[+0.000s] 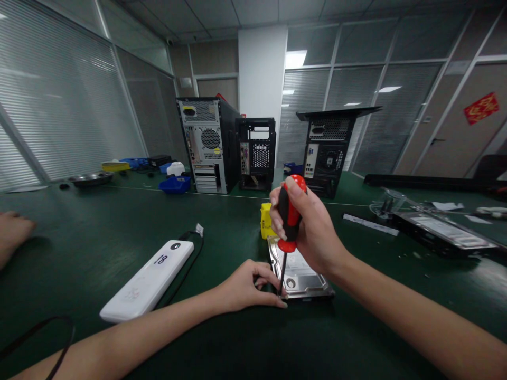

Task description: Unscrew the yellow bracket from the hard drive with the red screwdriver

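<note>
A silver hard drive (pixel 307 272) lies flat on the green table. My right hand (pixel 311 227) is wrapped around the red and black handle of a screwdriver (pixel 291 219), thumb on its top end. The screwdriver stands nearly upright, its shaft reaching down to the drive's near left corner. There my left hand (pixel 253 285) grips the drive's edge, thumb and fingers on either side of the screwdriver tip. The tip itself is partly hidden by the fingers. Just behind the drive sits a small yellow block (pixel 266 221).
A white power bank (pixel 148 279) with a black cable lies to the left. Computer cases (pixel 208 145) stand at the back, with a blue tray (pixel 175 184) beside them. Another drive-like unit (pixel 443 232) rests at right. Someone else's hand (pixel 16 232) is at the left edge.
</note>
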{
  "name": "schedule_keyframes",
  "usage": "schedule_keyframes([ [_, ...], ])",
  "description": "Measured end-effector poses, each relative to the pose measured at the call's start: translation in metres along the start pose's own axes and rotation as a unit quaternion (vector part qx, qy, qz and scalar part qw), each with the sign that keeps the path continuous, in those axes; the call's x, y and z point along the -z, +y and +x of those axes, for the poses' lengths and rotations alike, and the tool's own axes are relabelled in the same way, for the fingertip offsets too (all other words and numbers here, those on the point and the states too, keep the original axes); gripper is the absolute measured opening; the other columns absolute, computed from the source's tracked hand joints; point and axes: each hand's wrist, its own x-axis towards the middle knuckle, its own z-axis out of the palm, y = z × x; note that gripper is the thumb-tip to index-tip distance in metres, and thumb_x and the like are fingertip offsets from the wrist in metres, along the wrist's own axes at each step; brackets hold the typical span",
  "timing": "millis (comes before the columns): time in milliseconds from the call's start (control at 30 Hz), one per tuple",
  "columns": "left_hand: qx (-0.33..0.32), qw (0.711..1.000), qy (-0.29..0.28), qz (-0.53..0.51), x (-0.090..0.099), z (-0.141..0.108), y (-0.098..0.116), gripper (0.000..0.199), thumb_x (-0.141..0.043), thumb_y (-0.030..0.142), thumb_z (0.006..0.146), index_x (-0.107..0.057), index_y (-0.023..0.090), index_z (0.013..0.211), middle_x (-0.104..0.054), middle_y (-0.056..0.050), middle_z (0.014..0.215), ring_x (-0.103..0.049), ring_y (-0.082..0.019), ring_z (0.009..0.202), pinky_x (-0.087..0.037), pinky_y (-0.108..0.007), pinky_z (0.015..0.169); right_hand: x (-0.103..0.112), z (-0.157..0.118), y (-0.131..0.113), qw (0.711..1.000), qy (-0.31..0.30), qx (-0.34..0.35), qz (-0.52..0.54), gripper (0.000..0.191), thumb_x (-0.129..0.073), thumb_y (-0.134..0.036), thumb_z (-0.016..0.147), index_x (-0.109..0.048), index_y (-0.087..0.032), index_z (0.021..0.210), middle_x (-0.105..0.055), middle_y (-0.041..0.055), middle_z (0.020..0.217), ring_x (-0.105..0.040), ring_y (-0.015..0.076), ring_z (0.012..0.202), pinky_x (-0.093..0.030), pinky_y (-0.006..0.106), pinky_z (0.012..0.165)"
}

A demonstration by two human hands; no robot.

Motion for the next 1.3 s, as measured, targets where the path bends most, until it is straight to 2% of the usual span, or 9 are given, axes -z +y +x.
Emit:
schedule_keyframes([
  [100, -0.006, 1.000, -0.003, 0.001, 0.0006, 0.0001, 0.0003, 0.028, -0.078, 0.035, 0.065, -0.074, 0.015, 0.084, -0.052, 0.002, 0.072, -0.035, -0.008, 0.061, -0.028, -0.022, 0.056, 0.0009, 0.0021, 0.0016, 1.000, 0.016, 0.006, 0.023, 0.034, -0.058, -0.053, 0.079, -0.055, -0.020, 0.088, -0.054, -0.0023, 0.076, -0.048, 0.0063, 0.055, -0.041, 0.020, 0.049],
  [167, -0.006, 1.000, -0.003, 0.003, 0.0009, 0.0001, 0.0005, 0.028, -0.078, 0.035, 0.065, -0.074, 0.015, 0.084, -0.051, 0.002, 0.072, -0.035, -0.009, 0.061, -0.028, -0.022, 0.056, 0.0014, 0.0029, 0.0022, 0.999, 0.014, 0.008, 0.035, 0.038, -0.055, -0.055, 0.081, -0.059, -0.020, 0.092, -0.055, -0.0014, 0.078, -0.049, 0.0066, 0.057, -0.043, 0.020, 0.051],
  [333, 0.000, 1.000, 0.000, -0.003, 0.0002, 0.0002, -0.0007, 0.029, -0.079, 0.036, 0.065, -0.074, 0.015, 0.083, -0.048, 0.003, 0.072, -0.033, -0.008, 0.060, -0.027, -0.022, 0.055, 0.0012, 0.0025, 0.0023, 0.999, 0.006, 0.006, 0.046, 0.040, -0.044, -0.056, 0.087, -0.057, -0.019, 0.095, -0.053, -0.0017, 0.072, -0.046, 0.0054, 0.050, -0.037, 0.018, 0.043],
  [467, -0.009, 1.000, 0.005, 0.011, -0.0005, 0.0007, -0.0027, 0.029, -0.079, 0.037, 0.064, -0.074, 0.015, 0.082, -0.047, 0.003, 0.071, -0.033, -0.008, 0.059, -0.028, -0.021, 0.055, 0.0008, 0.0003, 0.0019, 0.999, 0.003, 0.017, 0.031, 0.028, -0.058, -0.046, 0.082, -0.046, -0.022, 0.088, -0.050, -0.0055, 0.064, -0.040, 0.0042, 0.043, -0.030, 0.017, 0.038],
  [633, -0.013, 1.000, 0.006, 0.020, 0.0004, 0.0002, -0.0022, 0.030, -0.079, 0.038, 0.064, -0.074, 0.016, 0.082, -0.047, 0.003, 0.071, -0.034, -0.008, 0.060, -0.029, -0.021, 0.057, 0.0010, -0.0018, 0.0011, 1.000, 0.001, -0.003, -0.025, 0.031, -0.066, -0.041, 0.078, -0.042, -0.022, 0.080, -0.046, -0.0080, 0.052, -0.038, 0.0045, 0.040, -0.027, 0.017, 0.036],
  [933, -0.025, 1.000, 0.003, 0.015, 0.0004, -0.0004, 0.0004, 0.027, -0.078, 0.036, 0.066, -0.075, 0.016, 0.085, -0.050, 0.002, 0.074, -0.036, -0.009, 0.063, -0.029, -0.022, 0.057, 0.0004, 0.0004, 0.0058, 1.000, -0.011, 0.028, 0.006, 0.028, -0.056, -0.048, 0.084, -0.049, -0.021, 0.091, -0.055, -0.0034, 0.072, -0.045, 0.0052, 0.050, -0.037, 0.018, 0.044],
  [1067, -0.023, 1.000, 0.001, 0.008, 0.0003, 0.0000, -0.0001, 0.027, -0.078, 0.036, 0.066, -0.075, 0.017, 0.085, -0.050, 0.002, 0.073, -0.036, -0.009, 0.062, -0.029, -0.022, 0.057, 0.0001, 0.0019, 0.0091, 0.999, -0.020, 0.034, 0.025, 0.038, -0.046, -0.054, 0.087, -0.056, -0.020, 0.099, -0.055, -0.0002, 0.079, -0.048, 0.0070, 0.056, -0.040, 0.019, 0.047],
  [1200, -0.027, 1.000, 0.001, 0.011, 0.0004, 0.0000, -0.0014, 0.027, -0.078, 0.035, 0.066, -0.075, 0.016, 0.085, -0.051, 0.002, 0.074, -0.035, -0.009, 0.062, -0.029, -0.022, 0.057, 0.0016, 0.0030, 0.0090, 0.998, -0.021, 0.035, 0.048, 0.039, -0.044, -0.056, 0.087, -0.056, -0.021, 0.100, -0.052, -0.0017, 0.073, -0.044, 0.0055, 0.049, -0.035, 0.018, 0.041],
  [1300, -0.028, 1.000, 0.004, 0.014, 0.0001, 0.0000, -0.0018, 0.027, -0.078, 0.035, 0.066, -0.075, 0.016, 0.085, -0.050, 0.002, 0.072, -0.035, -0.008, 0.061, -0.028, -0.021, 0.057, 0.0034, 0.0041, 0.0068, 0.998, -0.016, 0.026, 0.060, 0.033, -0.054, -0.054, 0.082, -0.051, -0.022, 0.092, -0.049, -0.0046, 0.066, -0.040, 0.0039, 0.043, -0.029, 0.016, 0.035],
])
